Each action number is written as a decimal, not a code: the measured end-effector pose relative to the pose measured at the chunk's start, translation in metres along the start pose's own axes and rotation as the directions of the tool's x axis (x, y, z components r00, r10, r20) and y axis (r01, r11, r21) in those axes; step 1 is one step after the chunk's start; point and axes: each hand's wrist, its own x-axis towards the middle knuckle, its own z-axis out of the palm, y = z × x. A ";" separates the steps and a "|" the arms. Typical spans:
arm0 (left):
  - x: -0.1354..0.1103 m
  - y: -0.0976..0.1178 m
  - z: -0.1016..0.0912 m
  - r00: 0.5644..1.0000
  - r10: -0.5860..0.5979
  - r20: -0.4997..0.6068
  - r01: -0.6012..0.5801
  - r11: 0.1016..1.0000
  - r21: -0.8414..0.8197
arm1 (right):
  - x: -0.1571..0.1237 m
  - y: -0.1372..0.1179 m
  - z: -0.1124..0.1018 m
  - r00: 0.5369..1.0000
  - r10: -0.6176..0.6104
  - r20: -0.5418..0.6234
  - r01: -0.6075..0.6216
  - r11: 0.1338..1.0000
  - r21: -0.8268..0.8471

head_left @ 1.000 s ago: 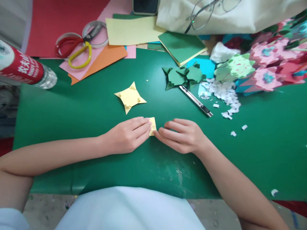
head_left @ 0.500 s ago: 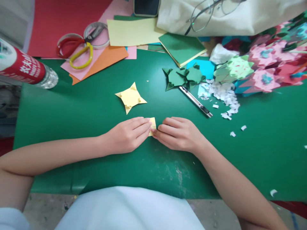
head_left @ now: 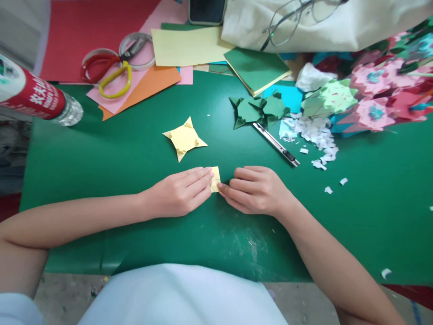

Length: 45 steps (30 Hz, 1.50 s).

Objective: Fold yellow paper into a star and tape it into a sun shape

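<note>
A small folded piece of yellow paper (head_left: 215, 179) lies between my hands near the middle of the green table. My left hand (head_left: 181, 192) covers its left side, the fingers pressed together on it. At its lower right corner, my right hand (head_left: 252, 189) pinches the edge between thumb and forefinger, the other fingers curled in. Just beyond my left hand rests a yellow four-pointed paper star (head_left: 184, 139) with curled bits at its inner corners.
Beyond my right hand lie a box cutter (head_left: 275, 144), green folded paper stars (head_left: 259, 108) and white paper scraps (head_left: 318, 133). Scissors (head_left: 118, 67) rest on coloured paper at the back left, near a bottle (head_left: 37, 92). Paper flowers (head_left: 375, 76) stand at the back right.
My right hand has shifted slightly right, its fingers uncovering more of the yellow paper's right edge. My left hand stays in place on the paper.
</note>
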 end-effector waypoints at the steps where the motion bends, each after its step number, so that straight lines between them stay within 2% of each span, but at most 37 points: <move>1: 0.000 0.000 0.000 1.000 0.002 -0.005 -0.002 1.000 -0.003 | -0.001 0.000 0.000 1.000 0.001 0.002 -0.001 1.000 0.001; 7: 0.002 0.000 -0.001 1.000 0.001 -0.013 -0.001 1.000 0.021 | -0.002 0.002 -0.001 1.000 -0.009 -0.003 0.009 1.000 0.001; 14: -0.003 0.002 0.003 0.999 -0.047 -0.022 0.045 0.996 -0.076 | -0.004 0.002 0.000 1.000 -0.018 -0.013 0.018 1.000 -0.016; 19: -0.001 0.001 0.002 0.999 -0.051 -0.002 0.051 0.998 -0.044 | -0.005 0.000 0.003 0.998 -0.045 -0.041 0.044 0.999 -0.033; 26: -0.003 0.001 0.005 0.998 -0.066 -0.024 0.064 0.995 -0.077 | -0.006 -0.001 0.001 0.998 -0.061 0.017 0.060 0.998 0.033; 31: -0.003 0.000 0.007 0.997 -0.067 -0.037 0.063 0.993 -0.098 | -0.010 0.003 0.003 0.998 -0.023 -0.053 0.028 0.995 0.094; 36: -0.004 -0.001 0.010 0.999 0.000 -0.044 -0.007 0.988 -0.154 | -0.010 0.006 0.004 0.997 0.042 -0.072 -0.042 0.999 0.005; 45: -0.003 -0.001 0.008 0.999 -0.035 0.035 0.042 0.973 -0.227 | -0.006 0.006 -0.001 0.997 -0.075 0.020 0.076 0.993 -0.090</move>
